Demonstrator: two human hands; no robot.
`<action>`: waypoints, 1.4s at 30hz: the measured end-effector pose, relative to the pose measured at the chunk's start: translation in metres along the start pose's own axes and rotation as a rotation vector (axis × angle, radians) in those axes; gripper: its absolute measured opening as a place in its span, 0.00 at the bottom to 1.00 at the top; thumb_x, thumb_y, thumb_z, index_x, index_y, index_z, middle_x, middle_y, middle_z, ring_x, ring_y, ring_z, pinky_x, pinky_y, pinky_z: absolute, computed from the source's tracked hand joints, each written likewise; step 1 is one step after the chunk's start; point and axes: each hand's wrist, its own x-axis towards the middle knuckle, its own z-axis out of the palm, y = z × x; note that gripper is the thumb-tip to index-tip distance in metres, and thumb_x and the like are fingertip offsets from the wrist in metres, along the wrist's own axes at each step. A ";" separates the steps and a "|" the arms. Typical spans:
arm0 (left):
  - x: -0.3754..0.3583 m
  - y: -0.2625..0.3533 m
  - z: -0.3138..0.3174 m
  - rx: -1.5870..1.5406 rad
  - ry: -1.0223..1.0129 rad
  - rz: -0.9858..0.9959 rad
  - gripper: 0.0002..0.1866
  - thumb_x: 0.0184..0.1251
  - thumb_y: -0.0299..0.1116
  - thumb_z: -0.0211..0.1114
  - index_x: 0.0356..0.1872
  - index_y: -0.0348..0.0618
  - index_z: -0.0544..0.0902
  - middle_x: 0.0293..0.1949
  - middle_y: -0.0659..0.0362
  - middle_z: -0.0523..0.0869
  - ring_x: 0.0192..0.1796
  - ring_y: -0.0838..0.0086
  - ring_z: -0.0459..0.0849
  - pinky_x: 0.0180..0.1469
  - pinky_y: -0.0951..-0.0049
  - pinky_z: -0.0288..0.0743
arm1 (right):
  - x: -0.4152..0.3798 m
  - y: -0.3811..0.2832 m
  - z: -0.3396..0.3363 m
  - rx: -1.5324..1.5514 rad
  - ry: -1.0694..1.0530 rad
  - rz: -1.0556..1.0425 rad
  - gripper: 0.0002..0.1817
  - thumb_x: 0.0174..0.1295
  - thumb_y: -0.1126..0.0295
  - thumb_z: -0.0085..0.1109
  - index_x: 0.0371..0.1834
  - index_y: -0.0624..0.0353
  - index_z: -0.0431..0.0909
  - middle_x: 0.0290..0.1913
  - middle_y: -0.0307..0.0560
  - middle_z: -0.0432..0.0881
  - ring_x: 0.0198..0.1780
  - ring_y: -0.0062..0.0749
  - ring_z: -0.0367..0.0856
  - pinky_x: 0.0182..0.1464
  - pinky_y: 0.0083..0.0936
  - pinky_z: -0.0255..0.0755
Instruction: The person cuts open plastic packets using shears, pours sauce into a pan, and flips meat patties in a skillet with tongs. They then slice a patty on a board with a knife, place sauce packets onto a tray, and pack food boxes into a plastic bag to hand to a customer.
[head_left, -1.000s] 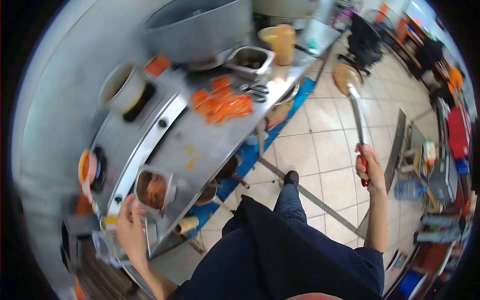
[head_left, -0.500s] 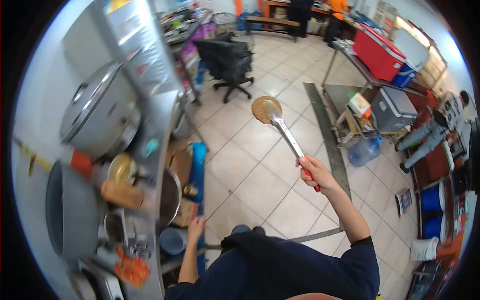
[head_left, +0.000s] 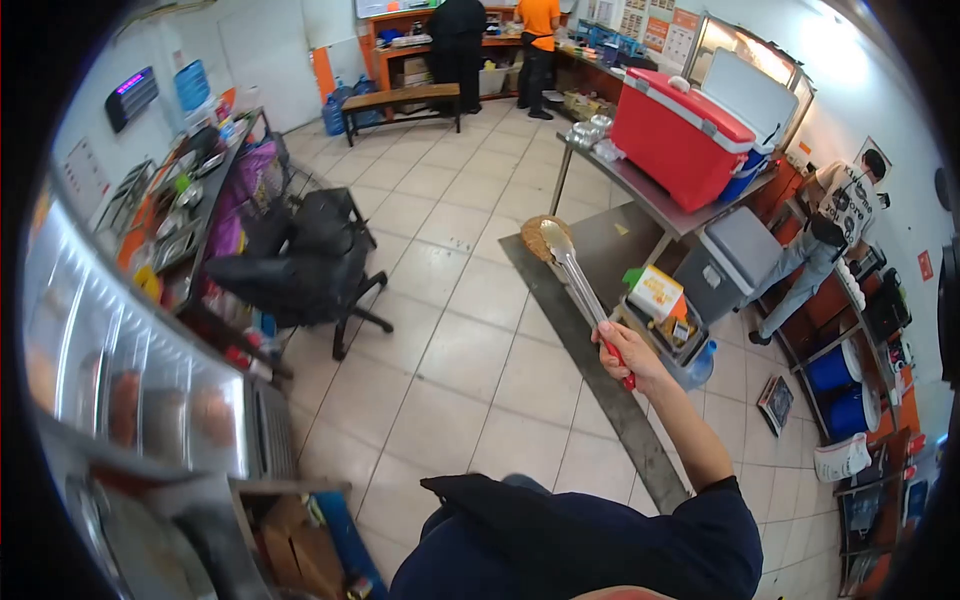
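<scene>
My right hand (head_left: pixel 632 358) is wrapped round the red handles of metal tongs (head_left: pixel 582 284), held out in front of me. A brown, flat, round piece of food (head_left: pixel 537 238) is pinched between the tips of the tongs. The food and tongs hang in the air over the floor, left of the steel table. My left hand is out of view.
A black office chair (head_left: pixel 308 262) stands ahead to the left. On the right, a steel table (head_left: pixel 640 188) bears a red cooler (head_left: pixel 672 135). A grey cooler (head_left: pixel 728 262) is below. One person (head_left: pixel 835 220) stands at the right, two others at the back.
The view has swung right and forward, past the counter with pots. My left hand has left view. The tongs still hold the brown food, now near the steel table.
</scene>
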 end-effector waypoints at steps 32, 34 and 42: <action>1.177 0.662 -0.315 0.748 -0.354 0.503 0.26 0.62 0.49 0.50 0.54 0.42 0.76 0.58 0.43 0.72 0.59 0.52 0.72 0.59 0.52 0.66 | 0.944 -0.424 -0.368 0.303 0.543 -0.169 0.16 0.69 0.54 0.46 0.37 0.56 0.68 0.14 0.34 0.61 0.09 0.10 0.50 0.10 0.10 0.44; 1.271 0.798 -0.346 0.624 -0.324 0.341 0.24 0.62 0.46 0.50 0.52 0.41 0.76 0.53 0.40 0.76 0.56 0.50 0.75 0.57 0.54 0.69 | 0.968 -0.438 -0.402 0.307 0.622 -0.174 0.16 0.70 0.54 0.45 0.36 0.57 0.68 0.14 0.34 0.61 0.09 0.10 0.51 0.10 0.10 0.45; 1.354 1.380 -0.358 -0.026 0.095 0.712 0.18 0.64 0.42 0.52 0.50 0.45 0.77 0.42 0.47 0.83 0.45 0.53 0.82 0.47 0.58 0.74 | 1.075 -0.470 -0.573 0.297 1.005 -0.179 0.16 0.68 0.55 0.49 0.34 0.58 0.70 0.14 0.33 0.62 0.11 0.11 0.53 0.11 0.11 0.48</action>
